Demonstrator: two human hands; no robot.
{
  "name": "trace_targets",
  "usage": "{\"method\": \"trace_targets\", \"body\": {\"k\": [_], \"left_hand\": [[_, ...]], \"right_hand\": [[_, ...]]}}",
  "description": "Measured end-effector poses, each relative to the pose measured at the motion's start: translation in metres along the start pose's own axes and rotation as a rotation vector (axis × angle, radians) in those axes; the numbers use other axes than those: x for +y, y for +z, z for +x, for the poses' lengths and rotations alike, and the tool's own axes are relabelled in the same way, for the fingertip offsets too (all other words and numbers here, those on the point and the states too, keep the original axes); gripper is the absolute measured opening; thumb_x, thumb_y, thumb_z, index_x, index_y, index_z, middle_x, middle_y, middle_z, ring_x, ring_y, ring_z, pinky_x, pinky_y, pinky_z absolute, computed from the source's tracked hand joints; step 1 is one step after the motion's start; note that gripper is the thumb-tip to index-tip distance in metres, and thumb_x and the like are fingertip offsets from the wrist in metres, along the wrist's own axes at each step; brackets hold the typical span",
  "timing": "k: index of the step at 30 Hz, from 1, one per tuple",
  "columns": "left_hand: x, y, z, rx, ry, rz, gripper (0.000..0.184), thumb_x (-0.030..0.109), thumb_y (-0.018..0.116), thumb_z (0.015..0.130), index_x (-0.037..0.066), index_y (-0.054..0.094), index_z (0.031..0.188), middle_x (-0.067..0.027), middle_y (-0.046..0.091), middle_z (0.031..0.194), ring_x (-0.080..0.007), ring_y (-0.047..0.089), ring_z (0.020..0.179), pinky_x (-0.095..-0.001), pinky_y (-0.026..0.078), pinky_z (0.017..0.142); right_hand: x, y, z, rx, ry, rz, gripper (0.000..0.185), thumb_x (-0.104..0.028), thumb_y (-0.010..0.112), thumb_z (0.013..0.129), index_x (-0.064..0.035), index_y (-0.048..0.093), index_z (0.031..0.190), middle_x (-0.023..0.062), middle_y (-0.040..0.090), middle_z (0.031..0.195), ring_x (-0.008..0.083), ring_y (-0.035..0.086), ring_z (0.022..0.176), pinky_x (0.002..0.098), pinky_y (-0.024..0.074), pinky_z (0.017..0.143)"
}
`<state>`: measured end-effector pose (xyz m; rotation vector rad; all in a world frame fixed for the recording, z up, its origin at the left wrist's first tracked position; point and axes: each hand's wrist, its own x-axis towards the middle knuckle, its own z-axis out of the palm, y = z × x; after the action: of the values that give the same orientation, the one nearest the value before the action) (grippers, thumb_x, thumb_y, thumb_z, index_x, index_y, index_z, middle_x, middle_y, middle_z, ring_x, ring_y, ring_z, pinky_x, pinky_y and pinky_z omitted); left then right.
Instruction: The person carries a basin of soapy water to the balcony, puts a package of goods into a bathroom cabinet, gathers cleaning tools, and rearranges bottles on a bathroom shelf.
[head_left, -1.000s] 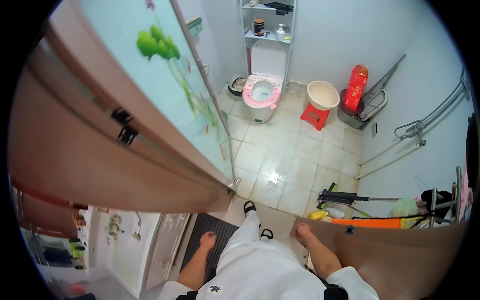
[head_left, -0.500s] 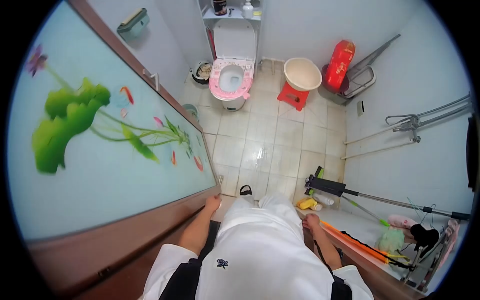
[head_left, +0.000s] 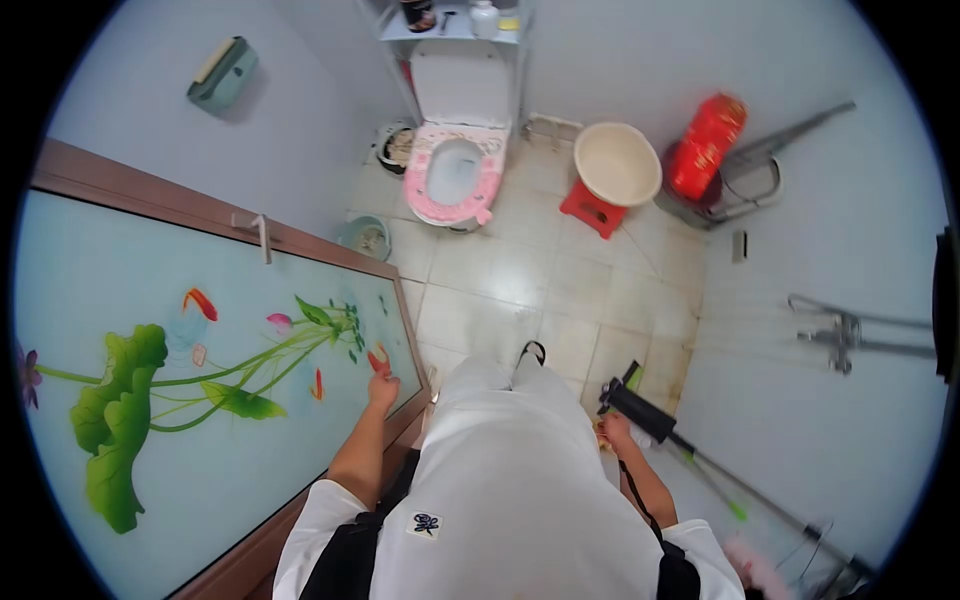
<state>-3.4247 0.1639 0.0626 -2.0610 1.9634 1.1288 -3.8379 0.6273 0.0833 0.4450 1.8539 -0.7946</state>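
You've got both arms down by your sides, so I'll place everything off the toilet (head_left: 460, 85), top middle with its lid up and a pink seat cover (head_left: 489, 188) on it. Your left hand (head_left: 382, 386) is below and left of the toilet, right at the glass door (head_left: 250, 330) with the lotus and fish picture. Fingers look partly bent, but I honestly can't tell if they're touching the glass or how wide the grip is. The door itself fills the area left of and below the toilet, its handle (head_left: 262, 238) up near the top edge.

Your right hand (head_left: 615, 430) is low and right of the toilet, just beside the dark mop head (head_left: 643, 412). It's kinda curled, and I can't tell if it's holding anything. The mop's pole slants off down and to the right.

As for the rest: right of the toilet there's a cream basin (head_left: 617, 162) on a red stool (head_left: 596, 210), then a red package (head_left: 708, 146) standing tilted in a bucket (head_left: 683, 207) farther right. A green tub (head_left: 368, 238) sits lower left of the toilet, between it and the door, and a small bin (head_left: 397, 148) is just beside its left side.
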Motion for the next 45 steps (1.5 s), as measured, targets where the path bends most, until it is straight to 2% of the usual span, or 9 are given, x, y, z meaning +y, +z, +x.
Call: {"method": "trace_targets", "body": {"k": [2,4,6,8,13,20,33,41,45], "left_hand": [[0.099,-0.057,-0.028,0.249,0.081,0.007,0.036,0.023,0.063,0.075,0.002,0.063,0.104,-0.0197,0.066,0.092,-0.0349,0.063,0.087,-0.0400,0.048,0.078],[0.111,-0.085,0.006,0.571,0.162,-0.077,0.038,0.019,0.062,0.077,-0.003,0.059,0.108,-0.0220,0.064,0.096,-0.0384,0.060,0.085,-0.0415,0.048,0.077],[0.175,-0.136,0.013,0.787,0.218,-0.177,0.048,0.015,0.061,0.077,-0.008,0.051,0.118,-0.0263,0.058,0.109,-0.0411,0.056,0.095,-0.0432,0.045,0.084],[0.221,-0.183,0.025,0.992,0.338,0.027,0.056,0.014,0.060,0.076,-0.010,0.043,0.125,-0.0279,0.050,0.120,-0.0428,0.048,0.108,-0.0471,0.039,0.092],[0.280,-0.239,0.099,1.249,0.331,0.178,0.063,0.019,0.063,0.074,-0.007,0.041,0.128,-0.0261,0.049,0.120,-0.0435,0.044,0.111,-0.0512,0.034,0.094],[0.311,-0.266,0.145,1.224,-0.201,0.335,0.061,0.031,0.067,0.069,-0.001,0.052,0.119,-0.0180,0.058,0.103,-0.0372,0.049,0.097,-0.0485,0.038,0.084],[0.337,-0.267,0.157,1.188,-0.406,0.335,0.052,0.033,0.069,0.070,0.003,0.055,0.110,-0.0123,0.058,0.093,-0.0350,0.052,0.090,-0.0487,0.039,0.075],[0.402,-0.218,0.161,1.025,-0.444,0.457,0.066,0.030,0.072,0.075,-0.009,0.043,0.119,-0.0252,0.049,0.111,-0.0401,0.045,0.104,-0.0460,0.035,0.092],[0.429,-0.166,0.130,0.974,-0.472,0.376,0.072,0.027,0.072,0.078,-0.010,0.034,0.127,-0.0239,0.041,0.122,-0.0373,0.042,0.113,-0.0444,0.031,0.100]], "right_hand": [[-0.049,-0.022,0.021,-0.056,-0.033,0.055,0.020,-0.017,0.053,0.084,-0.0004,0.056,0.095,0.0113,0.062,0.081,0.0184,0.059,0.059,0.0312,0.0519,0.049],[-0.088,-0.033,0.028,-0.031,-0.030,0.054,0.020,-0.018,0.053,0.086,-0.0018,0.056,0.097,0.0105,0.061,0.081,0.0180,0.059,0.060,0.0315,0.0533,0.051],[-0.148,-0.037,0.032,0.040,-0.037,-0.002,0.021,-0.017,0.052,0.087,-0.0041,0.056,0.102,0.0091,0.061,0.081,0.0174,0.060,0.063,0.0321,0.0528,0.051],[-0.187,-0.043,0.055,0.049,-0.068,-0.069,0.022,-0.018,0.051,0.086,-0.0044,0.056,0.103,0.0097,0.062,0.082,0.0184,0.060,0.065,0.0330,0.0525,0.054],[-0.286,-0.017,0.082,0.070,-0.070,-0.145,0.025,-0.020,0.051,0.085,-0.0037,0.056,0.104,0.0103,0.062,0.082,0.0194,0.060,0.066,0.0334,0.0524,0.055],[-0.413,0.035,0.077,0.002,-0.150,-0.244,0.028,-0.022,0.052,0.086,-0.0023,0.055,0.106,0.0115,0.063,0.087,0.0201,0.062,0.071,0.0338,0.0546,0.060],[-0.684,0.175,0.146,-0.216,-0.266,-0.578,0.028,-0.018,0.055,0.084,-0.0022,0.055,0.107,0.0088,0.061,0.086,0.0189,0.062,0.070,0.0323,0.0535,0.061],[-0.734,0.336,0.297,-0.560,-0.017,-0.921,0.026,-0.022,0.063,0.081,0.0008,0.061,0.092,0.0101,0.061,0.078,0.0177,0.061,0.063,0.0297,0.0505,0.050],[-0.719,0.417,0.410,-0.436,0.148,-0.603,0.024,-0.027,0.068,0.078,-0.0088,0.058,0.091,0.0065,0.052,0.071,0.0170,0.053,0.059,0.0309,0.0457,0.049]]}}
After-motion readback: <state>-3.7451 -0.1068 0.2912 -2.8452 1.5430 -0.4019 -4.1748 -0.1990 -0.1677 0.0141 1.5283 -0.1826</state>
